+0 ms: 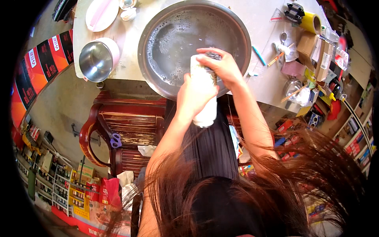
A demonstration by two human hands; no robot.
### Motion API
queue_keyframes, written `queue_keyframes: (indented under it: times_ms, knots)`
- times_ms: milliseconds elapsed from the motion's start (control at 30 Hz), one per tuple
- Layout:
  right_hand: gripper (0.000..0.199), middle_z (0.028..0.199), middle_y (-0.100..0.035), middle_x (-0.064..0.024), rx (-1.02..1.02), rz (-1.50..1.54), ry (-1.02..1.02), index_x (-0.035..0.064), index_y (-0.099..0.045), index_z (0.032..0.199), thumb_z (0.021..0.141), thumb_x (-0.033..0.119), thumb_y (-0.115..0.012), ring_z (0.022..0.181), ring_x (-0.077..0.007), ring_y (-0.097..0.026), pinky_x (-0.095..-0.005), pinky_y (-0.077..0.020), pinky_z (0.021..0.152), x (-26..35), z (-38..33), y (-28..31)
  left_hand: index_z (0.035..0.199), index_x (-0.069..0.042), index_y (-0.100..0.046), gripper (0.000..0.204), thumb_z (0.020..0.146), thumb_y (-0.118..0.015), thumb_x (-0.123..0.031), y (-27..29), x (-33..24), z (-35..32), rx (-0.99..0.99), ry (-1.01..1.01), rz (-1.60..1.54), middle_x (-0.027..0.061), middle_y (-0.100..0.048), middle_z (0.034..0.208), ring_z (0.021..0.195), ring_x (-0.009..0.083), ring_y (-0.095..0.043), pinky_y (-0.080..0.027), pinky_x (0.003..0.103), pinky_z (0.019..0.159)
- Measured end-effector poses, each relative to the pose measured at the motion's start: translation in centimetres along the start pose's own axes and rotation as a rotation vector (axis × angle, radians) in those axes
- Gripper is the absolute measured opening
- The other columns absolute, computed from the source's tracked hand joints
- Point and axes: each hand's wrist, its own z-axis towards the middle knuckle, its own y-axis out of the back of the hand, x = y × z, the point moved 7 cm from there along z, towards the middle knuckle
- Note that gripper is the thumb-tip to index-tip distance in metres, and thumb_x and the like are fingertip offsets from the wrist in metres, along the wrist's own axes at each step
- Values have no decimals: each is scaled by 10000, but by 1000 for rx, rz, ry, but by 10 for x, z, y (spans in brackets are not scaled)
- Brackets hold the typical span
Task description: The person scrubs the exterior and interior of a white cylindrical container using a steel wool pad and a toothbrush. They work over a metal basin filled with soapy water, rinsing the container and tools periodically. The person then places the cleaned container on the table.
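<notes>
A white cylindrical bottle (206, 114) is tilted over the near rim of a wide metal basin (143, 51). My left hand (196, 93) is wrapped round the bottle's middle. At its upper end my right hand (225, 67) curls over a grey, speckled, rough-looking thing (213, 55), pressed against the bottle; its kind is too unclear to name. The basin holds greyish water with foam (177, 29), mostly along the left side. Part of the bottle is hidden by my fingers.
A shiny metal pot (96, 61) and a white plate (102, 14) stand left on the table. To the right lie a teal pen-like stick (259, 55), a tape roll (311, 22) and cardboard boxes (310, 46). A red-brown wooden chair (130, 122) is below the table edge.
</notes>
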Motion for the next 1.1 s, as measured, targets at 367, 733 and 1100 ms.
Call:
queue_keyframes:
  times_ms: [367, 733, 1100]
  knots:
    - [469, 1179, -677, -129, 284, 709, -47, -15, -624, 1254, 868, 215, -757, 1039, -194, -670, -351, -556, 931, -2, 2, -13, 1168, 111, -469, 655, 724, -810, -229, 6, -5, -2, 53, -141, -548, 194, -684, 992, 900, 260, -710, -568, 391, 761]
    - [377, 1034, -706, -93, 115, 641, 6, -7, -666, 1148, 936, 304, -696, 922, -163, -680, -310, -554, 843, -9, 13, -14, 1241, 59, -435, 711, 718, -829, -219, 22, 3, 0, -81, -203, -339, 196, -640, 1117, 1004, 293, -674, -553, 403, 853]
    - [493, 1081, -683, -110, -470, 295, -16, -50, -674, 1148, 995, 411, -590, 966, -205, -623, -339, -477, 869, -45, 48, 23, 1250, 56, -422, 633, 783, -787, -165, 13, 29, 30, -84, -86, -473, 156, -616, 1137, 997, 210, -651, -556, 344, 851]
